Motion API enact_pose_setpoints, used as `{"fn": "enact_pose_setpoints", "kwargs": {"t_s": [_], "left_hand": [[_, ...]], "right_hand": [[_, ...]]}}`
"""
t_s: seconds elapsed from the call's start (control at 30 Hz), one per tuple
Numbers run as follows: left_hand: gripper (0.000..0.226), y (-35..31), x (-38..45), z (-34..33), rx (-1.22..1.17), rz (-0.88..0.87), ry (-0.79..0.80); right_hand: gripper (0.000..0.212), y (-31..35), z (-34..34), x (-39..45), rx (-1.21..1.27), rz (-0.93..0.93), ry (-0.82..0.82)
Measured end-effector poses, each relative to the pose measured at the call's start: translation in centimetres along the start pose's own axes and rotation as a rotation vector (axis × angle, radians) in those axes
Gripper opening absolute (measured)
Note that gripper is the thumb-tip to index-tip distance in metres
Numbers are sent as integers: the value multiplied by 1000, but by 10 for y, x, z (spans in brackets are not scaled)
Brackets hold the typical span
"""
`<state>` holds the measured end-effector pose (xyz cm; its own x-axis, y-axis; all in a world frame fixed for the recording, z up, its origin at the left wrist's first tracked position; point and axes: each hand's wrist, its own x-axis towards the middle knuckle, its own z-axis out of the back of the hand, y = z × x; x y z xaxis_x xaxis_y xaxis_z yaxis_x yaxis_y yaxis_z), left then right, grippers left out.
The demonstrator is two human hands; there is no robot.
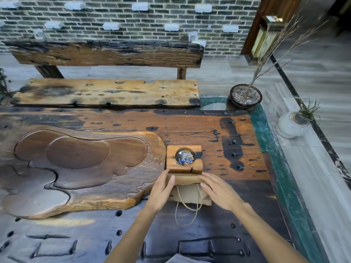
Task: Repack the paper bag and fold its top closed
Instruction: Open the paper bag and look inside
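Head view, and nearest to us we have 2 bare forearms reaching out over the dark wooden table. Between them lies the paper bag, flat on the table with its twine handle trailing back toward us. Our left hand sits on the bag's left side, our right hand on its right, both flat with fingers spread, pressing rather than pinching. We judge neither hand is closed around anything; they simply hold the paper down.

Here is what the next move turns on. The folded top edge runs left to right along the far side of the bag, straight across under both sets of fingertips. Each hand is about equally near its own end of that edge, so the crease looks ready to be flattened by both together. We cannot see what is inside the bag.

Just beyond, touching or very nearly touching the fold, sits a wooden block with a round bowl cut into it, holding small blue and silvery scraps. To its left lies a large carved tea tray. Farthest off, a rough bench stands before the brick wall.
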<state>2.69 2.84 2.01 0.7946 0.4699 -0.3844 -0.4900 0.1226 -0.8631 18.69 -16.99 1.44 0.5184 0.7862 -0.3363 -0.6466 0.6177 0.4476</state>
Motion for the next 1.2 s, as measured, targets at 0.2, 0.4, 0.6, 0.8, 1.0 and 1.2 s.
{"fn": "enact_pose_setpoints", "kwargs": {"t_s": [0.2,0.4,0.6,0.8,1.0,1.2], "left_hand": [[60,-11,-16,1,-190,19,-50],[96,-7,-30,-9,51,21,-101],[99,-12,-47,-24,220,31,-215],[75,4,-51,-31,365,115,-286],[79,7,-51,-26,260,121,-232],[80,2,-53,-22,178,167,-215]], "right_hand": [[44,9,9,-2,83,-25,-29],[43,13,18,-4,57,10,-48],[44,14,10,-13,56,-17,-47],[44,19,7,-20,31,-19,-83],[45,16,6,-28,-4,-37,-87],[46,17,7,-30,18,-42,-49]]}}
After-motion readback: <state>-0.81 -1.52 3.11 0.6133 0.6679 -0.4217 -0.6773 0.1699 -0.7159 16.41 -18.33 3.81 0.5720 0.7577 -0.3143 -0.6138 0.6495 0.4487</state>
